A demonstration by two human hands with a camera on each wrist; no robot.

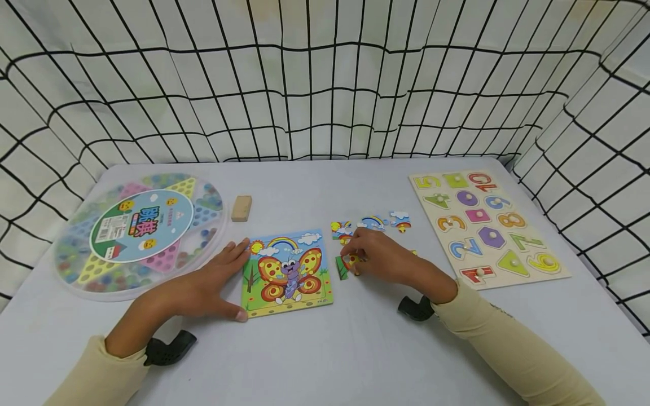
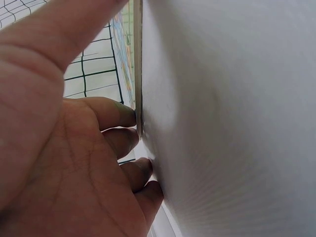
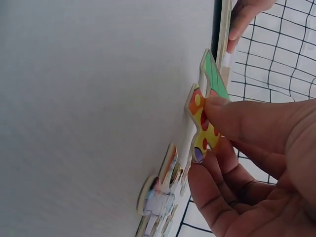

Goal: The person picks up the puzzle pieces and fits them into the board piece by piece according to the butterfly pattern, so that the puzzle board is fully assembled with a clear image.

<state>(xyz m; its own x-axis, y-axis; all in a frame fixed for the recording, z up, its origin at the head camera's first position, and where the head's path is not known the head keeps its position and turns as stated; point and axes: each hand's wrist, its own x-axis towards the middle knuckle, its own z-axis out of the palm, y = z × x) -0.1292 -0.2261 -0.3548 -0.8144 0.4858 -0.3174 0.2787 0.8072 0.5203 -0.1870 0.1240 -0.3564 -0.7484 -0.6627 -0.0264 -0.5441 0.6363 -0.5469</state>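
Observation:
A square butterfly jigsaw puzzle board lies in front of me on the white table. My left hand rests at its left side, fingers and thumb spread along the edge; in the left wrist view its fingertips touch the board's thin side. Right of the board, my right hand pinches a yellow puzzle piece with red dots between thumb and fingers. A green-ended piece shows just behind it. Several loose puzzle pieces, one with a rainbow, lie beyond that hand, partly hidden by it.
On the left sits a round clear-plastic Chinese checkers set full of marbles. A small wooden block lies behind the puzzle board. To the right is a number and shape board. Black netting surrounds the table's back and sides.

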